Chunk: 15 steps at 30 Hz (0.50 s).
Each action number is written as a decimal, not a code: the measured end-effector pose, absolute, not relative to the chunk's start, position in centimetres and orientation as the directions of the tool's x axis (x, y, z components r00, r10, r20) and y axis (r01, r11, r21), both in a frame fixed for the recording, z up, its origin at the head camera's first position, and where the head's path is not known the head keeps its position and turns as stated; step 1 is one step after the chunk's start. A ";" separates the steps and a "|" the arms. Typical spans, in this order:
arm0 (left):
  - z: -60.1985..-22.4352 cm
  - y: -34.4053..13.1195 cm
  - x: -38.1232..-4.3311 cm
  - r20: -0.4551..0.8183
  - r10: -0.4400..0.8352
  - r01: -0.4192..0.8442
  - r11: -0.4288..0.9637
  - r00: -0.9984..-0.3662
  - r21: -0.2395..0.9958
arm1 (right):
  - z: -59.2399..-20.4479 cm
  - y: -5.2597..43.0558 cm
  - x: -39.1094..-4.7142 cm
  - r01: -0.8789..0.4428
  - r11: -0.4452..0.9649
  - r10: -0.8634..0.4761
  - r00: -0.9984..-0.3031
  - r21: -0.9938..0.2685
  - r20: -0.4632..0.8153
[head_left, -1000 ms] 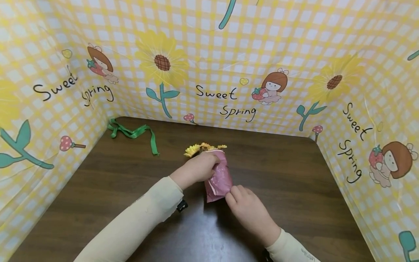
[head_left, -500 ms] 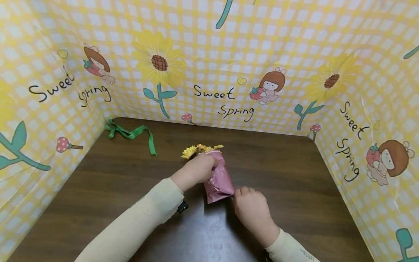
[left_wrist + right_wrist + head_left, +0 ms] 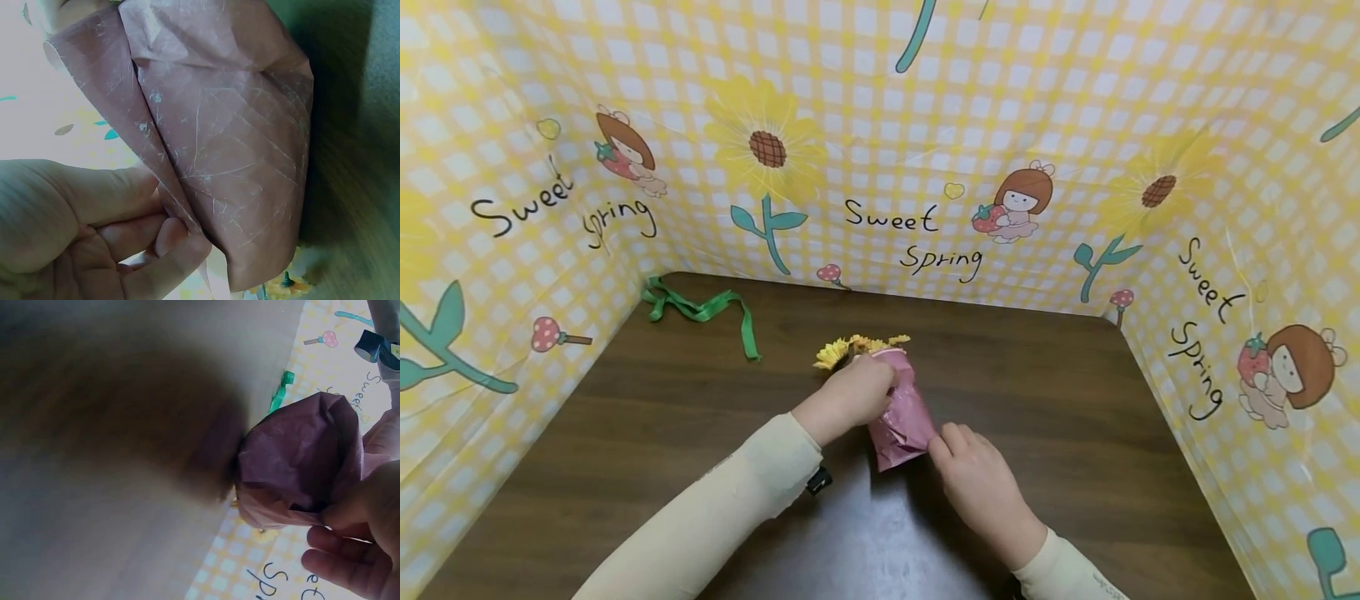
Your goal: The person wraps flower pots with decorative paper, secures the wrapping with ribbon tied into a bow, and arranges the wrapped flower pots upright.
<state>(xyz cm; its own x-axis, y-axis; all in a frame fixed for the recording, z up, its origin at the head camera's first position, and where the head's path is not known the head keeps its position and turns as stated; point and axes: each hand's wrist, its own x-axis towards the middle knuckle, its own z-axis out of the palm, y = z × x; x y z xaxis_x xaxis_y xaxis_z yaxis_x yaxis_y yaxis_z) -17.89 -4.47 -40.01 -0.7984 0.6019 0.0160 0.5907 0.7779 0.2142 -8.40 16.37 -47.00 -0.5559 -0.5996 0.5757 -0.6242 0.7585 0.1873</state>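
A pink paper wrap (image 3: 904, 429) is rolled around a bunch of yellow artificial flowers (image 3: 832, 355), whose heads poke out at its far end. My left hand (image 3: 853, 390) pinches the overlapping edge of the paper near the flower end. The left wrist view shows that edge of the creased paper (image 3: 225, 150) between thumb and fingers. At the near right corner of the wrap, my right hand (image 3: 981, 483) pinches the paper's edge. In the right wrist view the near end of the wrap (image 3: 287, 450) gapes as a hollow opening beside my thumb and fingers (image 3: 350, 550).
A loose green ribbon (image 3: 700, 308) lies at the back left of the dark wooden table (image 3: 1037, 375). Behind and on both sides rises a yellow checked cloth (image 3: 880, 150) with printed flowers and figures.
My right hand drew the near right corner of the wrap outward, then came back slightly toward it. The paper's near end is more creased. My left hand keeps its hold.
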 end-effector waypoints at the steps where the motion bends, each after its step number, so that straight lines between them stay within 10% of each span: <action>1: -40.1 -4.4 -17.8 0.025 0.604 0.595 0.776 -0.797 0.211 | -47.1 16.5 -8.4 -0.630 0.753 -0.601 -0.544 0.189 0.586; 9: -40.4 -4.6 -17.8 0.027 0.608 0.599 0.772 -0.793 0.212 | -46.5 15.9 -8.2 -0.685 0.722 -0.609 -0.561 0.099 0.561; 15: -40.6 -4.6 -17.8 0.040 0.610 0.604 0.769 -0.791 0.210 | -45.6 14.8 -8.5 -0.709 0.643 -0.744 -0.490 0.289 0.454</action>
<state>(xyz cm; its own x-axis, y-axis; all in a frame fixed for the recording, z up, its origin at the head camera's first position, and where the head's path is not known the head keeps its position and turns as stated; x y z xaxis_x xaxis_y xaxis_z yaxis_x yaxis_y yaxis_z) -17.84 -4.64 -40.56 -0.7910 0.6105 0.0398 0.6039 0.7688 0.2104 -8.54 14.83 -45.60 -0.4901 -0.7441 0.4540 -0.7092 0.6432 0.2886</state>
